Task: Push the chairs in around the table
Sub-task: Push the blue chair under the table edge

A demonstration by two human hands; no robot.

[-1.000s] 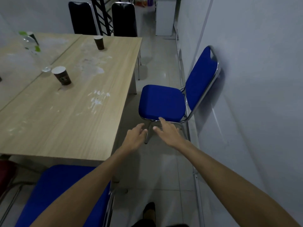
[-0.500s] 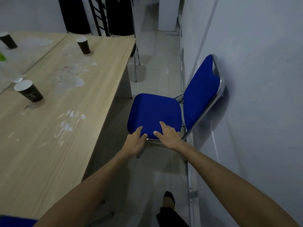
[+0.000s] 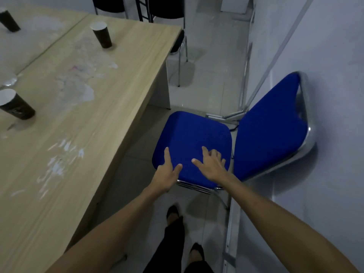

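Paper cups, dark with white rims, three, all placed relative to the white smear patch (image 3: pixel 78 89) at mid-top:
- Cup one (image 3: pixel 102 35): upright, beyond the patch, toward the far end.
- Cup two (image 3: pixel 15 105): left of the patch, near the frame edge.
- Cup three (image 3: pixel 8 20): far left of the patch, at the upper corner, partly cut off.

Clear glossy object (image 3: pixel 7 80): left of the patch, just beyond cup two; identity unclear.

White scuff marks (image 3: pixel 61 154): nearer than the patch.
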